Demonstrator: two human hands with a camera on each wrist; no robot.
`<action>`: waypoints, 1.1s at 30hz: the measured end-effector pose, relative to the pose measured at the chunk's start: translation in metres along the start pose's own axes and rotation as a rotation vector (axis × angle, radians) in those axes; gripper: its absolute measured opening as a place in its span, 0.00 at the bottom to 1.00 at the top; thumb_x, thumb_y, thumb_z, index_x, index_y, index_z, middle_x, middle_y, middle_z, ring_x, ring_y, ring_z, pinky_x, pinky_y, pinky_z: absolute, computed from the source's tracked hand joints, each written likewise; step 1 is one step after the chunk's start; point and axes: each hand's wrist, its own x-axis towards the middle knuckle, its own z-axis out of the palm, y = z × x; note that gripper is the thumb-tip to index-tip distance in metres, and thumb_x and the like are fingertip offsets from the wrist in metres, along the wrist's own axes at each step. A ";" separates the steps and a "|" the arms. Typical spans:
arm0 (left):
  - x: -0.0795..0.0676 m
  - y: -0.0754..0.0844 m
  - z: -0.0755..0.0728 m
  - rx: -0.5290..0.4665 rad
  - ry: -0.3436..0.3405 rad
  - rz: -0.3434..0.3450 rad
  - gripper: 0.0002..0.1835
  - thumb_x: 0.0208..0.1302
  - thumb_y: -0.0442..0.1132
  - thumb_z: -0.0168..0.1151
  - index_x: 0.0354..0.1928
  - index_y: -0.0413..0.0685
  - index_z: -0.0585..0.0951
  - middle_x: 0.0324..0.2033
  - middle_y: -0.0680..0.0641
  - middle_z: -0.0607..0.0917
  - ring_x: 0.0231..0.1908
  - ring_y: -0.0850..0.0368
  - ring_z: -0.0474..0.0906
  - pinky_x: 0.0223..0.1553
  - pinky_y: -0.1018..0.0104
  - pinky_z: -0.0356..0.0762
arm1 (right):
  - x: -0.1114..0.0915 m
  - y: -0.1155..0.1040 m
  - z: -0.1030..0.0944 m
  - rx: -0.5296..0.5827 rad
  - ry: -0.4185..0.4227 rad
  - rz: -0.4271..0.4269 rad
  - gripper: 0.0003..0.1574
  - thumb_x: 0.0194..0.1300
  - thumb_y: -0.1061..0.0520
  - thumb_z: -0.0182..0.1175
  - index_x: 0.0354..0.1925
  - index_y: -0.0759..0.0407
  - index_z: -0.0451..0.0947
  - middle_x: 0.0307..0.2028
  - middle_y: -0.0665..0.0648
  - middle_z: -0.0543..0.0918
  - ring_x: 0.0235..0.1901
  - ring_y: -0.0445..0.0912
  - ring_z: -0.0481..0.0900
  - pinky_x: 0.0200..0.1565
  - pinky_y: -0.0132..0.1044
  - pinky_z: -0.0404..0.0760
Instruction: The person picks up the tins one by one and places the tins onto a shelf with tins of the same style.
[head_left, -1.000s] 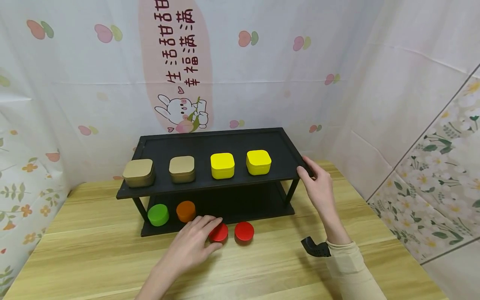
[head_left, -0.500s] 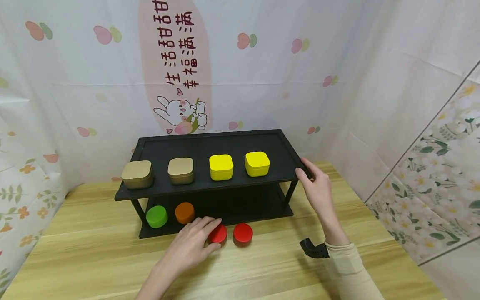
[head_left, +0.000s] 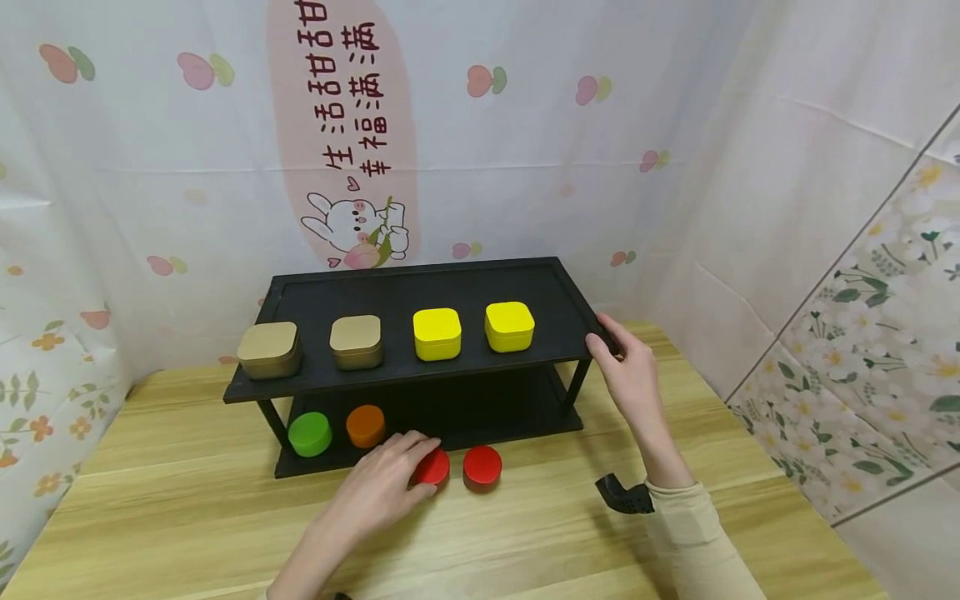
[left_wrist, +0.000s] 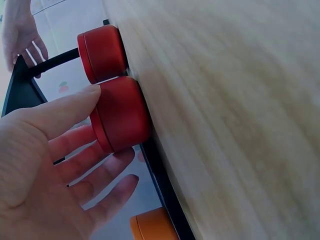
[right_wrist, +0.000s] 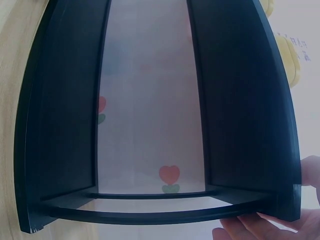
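In the head view, my left hand [head_left: 381,485] holds a red round tin [head_left: 432,468] on the table just in front of the shelf. The left wrist view has the thumb [left_wrist: 75,106] against its lid edge and the fingers [left_wrist: 100,172] around the far side. A second red round tin [left_wrist: 103,52] stands right beside it. My right hand [head_left: 632,377] grips the right end of the black two-tier shelf [head_left: 420,287]; in the right wrist view its fingers [right_wrist: 250,227] reach under the upper board.
On the upper tier stand two gold square tins [head_left: 356,342] and two yellow square tins [head_left: 437,333]. A green round tin [head_left: 310,434] and an orange round tin [head_left: 365,427] sit at the left of the lower tier. Behind hangs a patterned curtain [head_left: 525,167].
Both hands keep their places on the red tin and the shelf. Only the head view has shifted slightly, so the scene sits a little further left.
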 end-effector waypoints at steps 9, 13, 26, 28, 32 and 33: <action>0.006 -0.001 -0.005 -0.005 0.024 0.009 0.26 0.53 0.50 0.69 0.55 0.50 0.79 0.51 0.51 0.80 0.50 0.51 0.77 0.55 0.53 0.76 | 0.001 -0.002 0.001 0.006 -0.004 0.006 0.36 0.67 0.37 0.51 0.68 0.48 0.64 0.65 0.55 0.70 0.63 0.50 0.70 0.58 0.49 0.73; 0.011 -0.001 -0.009 -0.010 0.027 0.009 0.26 0.53 0.50 0.69 0.54 0.50 0.79 0.51 0.51 0.80 0.51 0.51 0.77 0.56 0.53 0.76 | 0.000 -0.002 0.001 0.010 -0.004 0.005 0.36 0.67 0.37 0.51 0.68 0.49 0.64 0.65 0.55 0.70 0.63 0.51 0.70 0.58 0.49 0.73; 0.032 -0.006 -0.016 -0.010 0.033 0.007 0.26 0.54 0.49 0.69 0.55 0.50 0.79 0.52 0.51 0.80 0.49 0.55 0.77 0.45 0.61 0.80 | 0.000 -0.001 0.001 -0.010 0.005 0.003 0.35 0.67 0.37 0.51 0.67 0.47 0.65 0.65 0.54 0.71 0.62 0.49 0.72 0.56 0.45 0.74; 0.036 -0.007 -0.016 -0.010 0.038 0.005 0.26 0.54 0.49 0.69 0.55 0.50 0.79 0.52 0.51 0.79 0.49 0.55 0.77 0.46 0.61 0.80 | 0.000 -0.002 0.000 -0.007 0.005 0.004 0.35 0.66 0.37 0.51 0.67 0.48 0.65 0.64 0.55 0.71 0.61 0.49 0.72 0.56 0.46 0.74; 0.041 -0.008 -0.016 -0.007 0.041 -0.005 0.26 0.54 0.48 0.68 0.56 0.50 0.79 0.51 0.51 0.79 0.47 0.56 0.77 0.44 0.62 0.80 | 0.000 -0.002 0.000 -0.013 0.005 0.005 0.35 0.66 0.37 0.51 0.67 0.48 0.65 0.64 0.55 0.72 0.60 0.48 0.73 0.55 0.41 0.75; 0.043 -0.008 -0.016 -0.012 0.039 -0.008 0.26 0.54 0.48 0.69 0.56 0.49 0.79 0.51 0.51 0.79 0.46 0.56 0.77 0.44 0.62 0.80 | 0.000 -0.002 0.000 -0.015 0.006 0.005 0.35 0.66 0.37 0.51 0.67 0.48 0.65 0.64 0.55 0.72 0.60 0.48 0.74 0.54 0.38 0.75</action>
